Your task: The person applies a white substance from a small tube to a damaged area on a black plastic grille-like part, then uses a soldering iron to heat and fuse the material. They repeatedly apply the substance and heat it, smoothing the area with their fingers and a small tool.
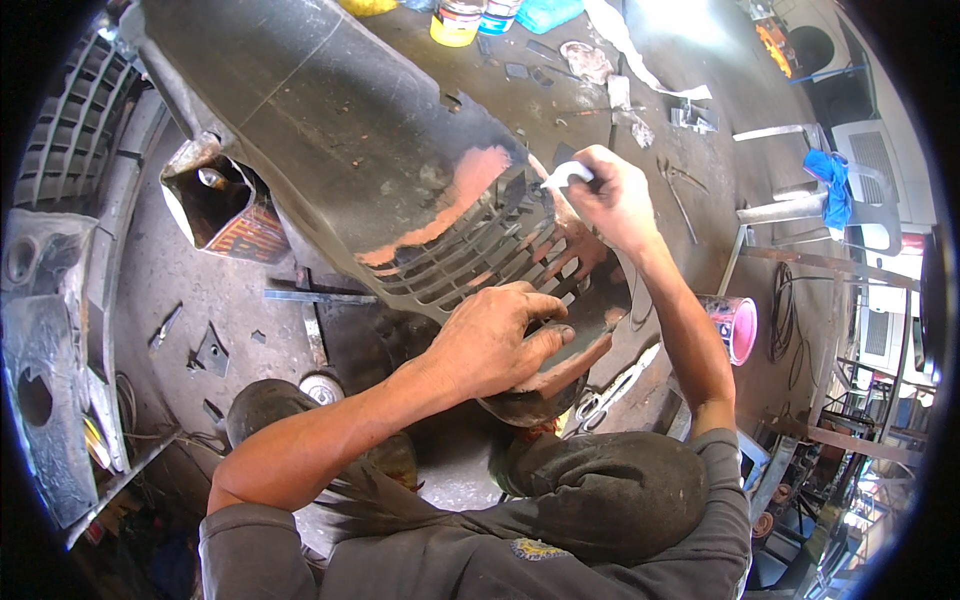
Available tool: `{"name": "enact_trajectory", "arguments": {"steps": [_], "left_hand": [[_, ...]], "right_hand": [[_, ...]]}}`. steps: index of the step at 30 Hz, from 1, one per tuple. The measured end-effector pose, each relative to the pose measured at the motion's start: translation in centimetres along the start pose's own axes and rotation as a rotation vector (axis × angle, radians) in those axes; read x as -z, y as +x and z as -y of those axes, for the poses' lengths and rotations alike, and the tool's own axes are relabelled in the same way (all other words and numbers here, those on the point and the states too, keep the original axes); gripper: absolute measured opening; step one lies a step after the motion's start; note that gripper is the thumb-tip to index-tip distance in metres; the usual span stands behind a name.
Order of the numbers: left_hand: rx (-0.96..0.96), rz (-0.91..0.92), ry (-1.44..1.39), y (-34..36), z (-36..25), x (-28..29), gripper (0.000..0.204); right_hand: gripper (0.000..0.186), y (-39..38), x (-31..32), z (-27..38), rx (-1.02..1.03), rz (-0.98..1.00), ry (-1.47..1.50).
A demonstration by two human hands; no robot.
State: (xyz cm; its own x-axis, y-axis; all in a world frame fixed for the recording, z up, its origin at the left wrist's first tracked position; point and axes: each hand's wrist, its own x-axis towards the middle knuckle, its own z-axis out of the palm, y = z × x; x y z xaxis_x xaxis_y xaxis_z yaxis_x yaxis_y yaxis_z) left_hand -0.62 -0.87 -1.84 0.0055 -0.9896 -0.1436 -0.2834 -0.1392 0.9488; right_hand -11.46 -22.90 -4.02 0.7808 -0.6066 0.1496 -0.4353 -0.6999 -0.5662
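Nearest to the head camera is the person's dark shirt (430,565), with a bent right knee (610,490) and a left knee (265,408) just past it. Beyond the knees is a big, dark car part (350,130). It runs from the top left down to the middle, between the two hands. Its low end has rows of slots, with pink patches around them.

The right hand (618,195) is at the far side of the slots. Its fingers are closed around a small white thing (570,176), and its tip is right by the car part. The left hand (490,335) lies over the near side of the slots. Its fingers are bent and close to the thumb, but I cannot tell if they pinch anything.

On the floor (720,140) to the left is a square tin (240,235). A pink bucket (741,331) is beside the right forearm. A yellow tub (455,26) is at the top.
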Motion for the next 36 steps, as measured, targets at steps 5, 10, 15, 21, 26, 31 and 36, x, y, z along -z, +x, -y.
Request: {"name": "enact_trajectory", "arguments": {"steps": [5, 10, 15, 21, 26, 31, 36], "left_hand": [[-0.018, -0.014, 0.004, 0.0, 0.2, 0.1, 0.031], [-0.007, 0.000, -0.012, 0.0, -0.3, -0.1, 0.032], [-0.043, -0.023, 0.017, -0.1, 0.1, -0.3, 0.035], [-0.024, -0.016, 0.018, -0.1, -0.1, -0.3, 0.036], [-0.029, -0.024, 0.048, -0.1, 0.1, -0.3, 0.036], [0.001, -0.022, 0.054, -0.2, -0.1, -0.1, 0.034], [-0.012, -0.050, 0.055, -0.2, 0.0, -0.1, 0.029]], "right_hand": [[0.012, 0.1, 1.3, -0.4, -0.180, 0.063, 0.344], [0.022, 0.1, -0.2, -1.0, -0.099, 0.046, 0.208], [0.029, 0.6, -1.1, -1.8, 0.107, 0.071, -0.026], [0.023, 1.1, -1.6, -1.2, 0.077, 0.141, 0.077], [0.025, 1.3, -2.4, -1.8, 0.073, 0.122, 0.081], [0.025, 1.6, -3.0, -2.5, 0.070, 0.110, 0.029], [0.024, 1.5, -3.3, -2.7, 0.099, 0.095, 0.022]]}}
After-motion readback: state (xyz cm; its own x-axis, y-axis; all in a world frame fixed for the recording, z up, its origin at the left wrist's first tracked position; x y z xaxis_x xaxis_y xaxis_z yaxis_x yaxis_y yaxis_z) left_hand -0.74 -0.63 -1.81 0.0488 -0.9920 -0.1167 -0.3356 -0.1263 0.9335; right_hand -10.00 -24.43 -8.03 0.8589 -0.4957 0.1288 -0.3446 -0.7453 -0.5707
